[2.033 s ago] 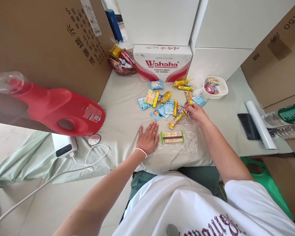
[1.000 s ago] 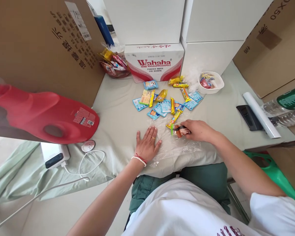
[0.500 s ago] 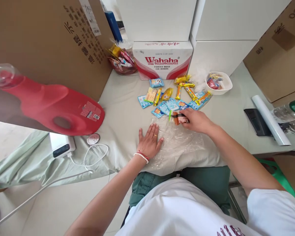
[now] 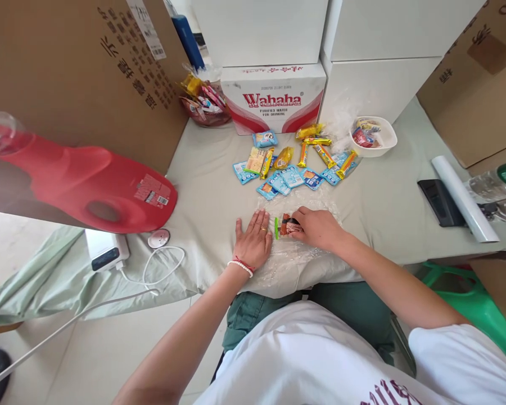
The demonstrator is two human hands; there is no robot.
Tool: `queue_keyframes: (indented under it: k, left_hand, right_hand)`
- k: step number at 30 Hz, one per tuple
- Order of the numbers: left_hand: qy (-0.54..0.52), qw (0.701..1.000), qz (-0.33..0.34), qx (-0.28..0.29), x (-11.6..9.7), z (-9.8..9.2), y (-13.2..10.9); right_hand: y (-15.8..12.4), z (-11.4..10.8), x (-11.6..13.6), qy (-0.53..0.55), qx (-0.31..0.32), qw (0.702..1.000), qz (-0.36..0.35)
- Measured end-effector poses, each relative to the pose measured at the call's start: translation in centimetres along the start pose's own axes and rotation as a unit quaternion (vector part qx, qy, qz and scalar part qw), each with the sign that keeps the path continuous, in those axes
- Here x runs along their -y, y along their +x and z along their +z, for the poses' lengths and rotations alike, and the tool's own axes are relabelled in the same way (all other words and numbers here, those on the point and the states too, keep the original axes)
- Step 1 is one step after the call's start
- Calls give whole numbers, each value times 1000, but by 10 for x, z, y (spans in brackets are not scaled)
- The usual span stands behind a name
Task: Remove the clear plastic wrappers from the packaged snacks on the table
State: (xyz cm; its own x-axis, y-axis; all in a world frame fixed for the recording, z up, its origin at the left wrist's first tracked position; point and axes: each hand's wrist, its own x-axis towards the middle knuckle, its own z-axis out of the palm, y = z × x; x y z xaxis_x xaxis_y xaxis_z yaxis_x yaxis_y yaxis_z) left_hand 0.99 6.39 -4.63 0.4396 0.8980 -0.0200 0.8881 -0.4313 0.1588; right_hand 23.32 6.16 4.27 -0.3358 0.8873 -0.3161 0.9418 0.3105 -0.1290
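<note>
My left hand (image 4: 253,241) lies flat with its fingers spread, on the left edge of a clear plastic sheet or bag (image 4: 303,256) spread on the cloth. Between the fingers of my right hand (image 4: 314,226) is a small brown packet (image 4: 285,224) with a green end, held low over the plastic, just right of my left hand. Beyond the plastic lie several blue packets (image 4: 292,177), yellow wrapped bars (image 4: 324,156), a round yellow packet (image 4: 284,158) and a light blue packet (image 4: 265,139).
A white bowl (image 4: 387,138) of snacks stands at the back right, beside crumpled plastic. Behind are a Wahaba-type water carton (image 4: 274,101) and a snack basket (image 4: 206,115). A red jug (image 4: 105,191) and a power bank (image 4: 105,250) with cable are at left.
My right hand has moved toward me and to the left with the brown packet, down close over the plastic. My left hand stays flat in nearly the same place. The view has shifted slightly.
</note>
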Motion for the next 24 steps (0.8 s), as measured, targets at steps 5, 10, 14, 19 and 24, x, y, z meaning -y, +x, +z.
queue_keyframes:
  k: [5, 10, 14, 19, 24]
  left_hand:
    - [2, 1000, 1, 1, 0, 0, 0]
    - [1, 1000, 3, 5, 0, 0, -1]
    - [-2, 1000, 5, 4, 0, -1, -1]
    - [-1, 1000, -1, 7, -2, -2, -1]
    - [-3, 1000, -1, 7, -3, -3, -1]
  right_hand:
    - [5, 3, 8, -5, 10, 1000, -15]
    - [1, 5, 1, -19, 16, 999, -36]
    - [-1, 5, -3, -22, 19, 999, -46]
    - [0, 5, 0, -22, 19, 999, -46]
    - [-3, 4, 0, -41, 19, 997, -62]
